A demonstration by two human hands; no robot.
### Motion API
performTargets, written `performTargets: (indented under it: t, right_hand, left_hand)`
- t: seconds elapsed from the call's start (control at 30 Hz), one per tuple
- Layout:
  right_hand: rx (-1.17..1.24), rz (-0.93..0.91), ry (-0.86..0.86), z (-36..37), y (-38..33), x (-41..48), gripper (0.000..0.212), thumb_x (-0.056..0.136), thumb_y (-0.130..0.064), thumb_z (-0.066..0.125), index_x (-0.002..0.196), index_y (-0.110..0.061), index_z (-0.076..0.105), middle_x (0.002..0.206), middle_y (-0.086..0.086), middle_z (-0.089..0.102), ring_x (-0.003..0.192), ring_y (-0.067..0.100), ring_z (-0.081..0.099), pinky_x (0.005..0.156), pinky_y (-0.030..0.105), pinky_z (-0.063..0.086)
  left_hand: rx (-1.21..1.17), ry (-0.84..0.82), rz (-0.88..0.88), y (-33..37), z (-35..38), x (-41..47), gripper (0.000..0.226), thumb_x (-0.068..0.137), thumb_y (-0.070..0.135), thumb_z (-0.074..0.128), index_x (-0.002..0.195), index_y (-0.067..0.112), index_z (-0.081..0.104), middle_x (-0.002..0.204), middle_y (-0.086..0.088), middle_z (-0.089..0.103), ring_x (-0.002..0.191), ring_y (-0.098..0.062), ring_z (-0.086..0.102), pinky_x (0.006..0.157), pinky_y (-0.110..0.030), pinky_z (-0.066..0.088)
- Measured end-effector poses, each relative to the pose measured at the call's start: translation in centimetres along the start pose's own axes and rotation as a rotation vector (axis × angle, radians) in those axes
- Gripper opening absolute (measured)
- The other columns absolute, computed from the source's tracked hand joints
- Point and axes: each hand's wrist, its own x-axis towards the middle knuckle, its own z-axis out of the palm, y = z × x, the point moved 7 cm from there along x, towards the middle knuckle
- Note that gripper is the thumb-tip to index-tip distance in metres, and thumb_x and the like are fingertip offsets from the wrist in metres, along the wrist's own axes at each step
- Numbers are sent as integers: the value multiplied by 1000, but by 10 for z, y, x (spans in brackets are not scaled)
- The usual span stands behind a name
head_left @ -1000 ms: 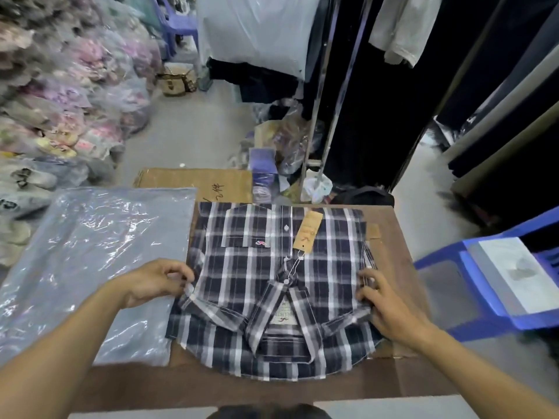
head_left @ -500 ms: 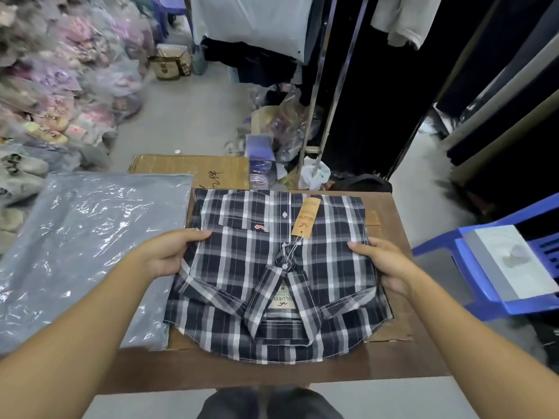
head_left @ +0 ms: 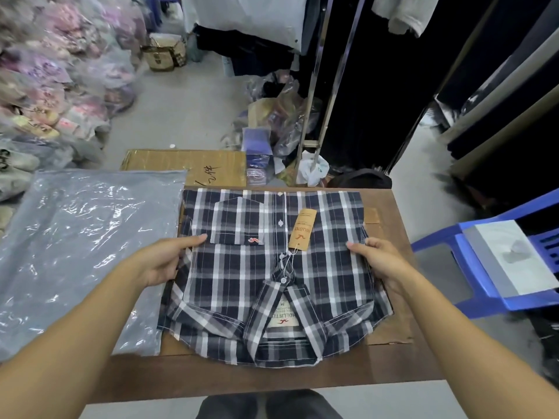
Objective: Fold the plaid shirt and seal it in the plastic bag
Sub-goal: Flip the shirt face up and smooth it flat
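At the centre of the frame the folded plaid shirt (head_left: 272, 267) lies collar-near on a cardboard sheet (head_left: 390, 328) atop the brown table (head_left: 272, 379). The left hand (head_left: 165, 261) and right hand (head_left: 379, 261) grip its side edges, thumbs on top, fingers apparently tucked beneath. To lift cleanly, I'd keep both grips level and taut, then carry it toward the plastic bag (head_left: 81, 252) at left without loosening the folds.

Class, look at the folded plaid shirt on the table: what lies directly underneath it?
Brown cardboard shows under the plaid shirt, poking out at its right edge and near corners, on the wooden table. Its middle is covered.
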Motion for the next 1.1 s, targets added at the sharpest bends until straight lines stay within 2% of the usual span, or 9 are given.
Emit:
performTargets:
  t: [0.07, 0.2, 0.33, 0.47, 0.6, 0.7, 0.87, 1.0, 1.1]
  right_hand:
    - [32, 15, -3, 2, -7, 2, 27, 86, -25, 76, 103, -6, 69, 101, 11, 78, 93, 28, 75, 92, 49, 57]
    - [195, 55, -118, 10, -23, -3, 22, 90, -16, 68, 110, -6, 67, 112, 13, 75, 103, 29, 71, 95, 49, 54]
    - [479, 96, -209, 7, -25, 4, 31, 95, -22, 57, 123, -8, 63, 118, 18, 72, 110, 34, 67, 90, 49, 53]
    - [283, 133, -103, 3, -13, 19, 33, 94, -15, 64, 125, -5, 60, 108, 18, 75, 95, 30, 75, 74, 42, 60]
    - [265, 168, -144, 6, -5, 21, 37, 91, -18, 69, 125, -6, 59, 109, 17, 76, 99, 32, 74, 86, 49, 59]
    - [245, 202, -223, 5, -2, 17, 40, 88, -12, 71, 125, -4, 59, 112, 19, 74, 104, 34, 72, 96, 54, 54]
    - [267, 210, -316, 6, 2, 17, 39, 88, -4, 69, 125, -2, 58, 118, 24, 71, 111, 39, 68, 96, 56, 54]
    - [123, 230, -331, 7, 17, 19, 50, 78, -4, 75, 125, -1, 57, 115, 23, 72, 109, 38, 69, 99, 56, 51]
    - [30, 250, -381, 5, 20, 15, 48, 81, -8, 77, 124, 0, 57, 114, 21, 73, 106, 36, 71, 87, 51, 58]
  left_hand:
    - [19, 24, 9, 7, 3, 3, 59, 77, 39, 77, 126, 12, 59, 114, -5, 68, 100, -20, 64, 111, -40, 35]
    - [-103, 3, 55, 22, 8, 5, 43, 77, 21, 72, 117, 3, 68, 108, -14, 76, 88, -22, 76, 74, -36, 59]
    - [-310, -30, 59, 23, 4, 7, 23, 91, 19, 61, 92, 5, 78, 95, -15, 77, 83, -29, 76, 78, -48, 61]
    - [-109, 31, -6, 13, 0, 16, 32, 95, 19, 60, 122, 1, 62, 100, -15, 76, 101, -30, 68, 96, -49, 51]
    - [-42, -29, -40, 12, 1, 11, 49, 81, 33, 72, 123, 8, 64, 119, -14, 72, 116, -31, 65, 106, -51, 46]
    - [-33, -116, -28, 11, 0, 8, 62, 72, 20, 82, 127, 4, 59, 121, -18, 71, 112, -33, 68, 97, -49, 54]
    - [-125, -216, -23, 6, -1, 8, 74, 34, 19, 102, 100, -1, 76, 111, -27, 72, 95, -37, 74, 77, -46, 62]
    - [-23, -251, -107, -9, -3, 9, 95, 40, 13, 100, 124, -3, 59, 123, -27, 67, 111, -38, 68, 88, -44, 58]
    - [66, -258, -151, -8, -2, 3, 74, 59, 9, 93, 122, -7, 59, 111, -26, 72, 101, -35, 72, 86, -42, 60]
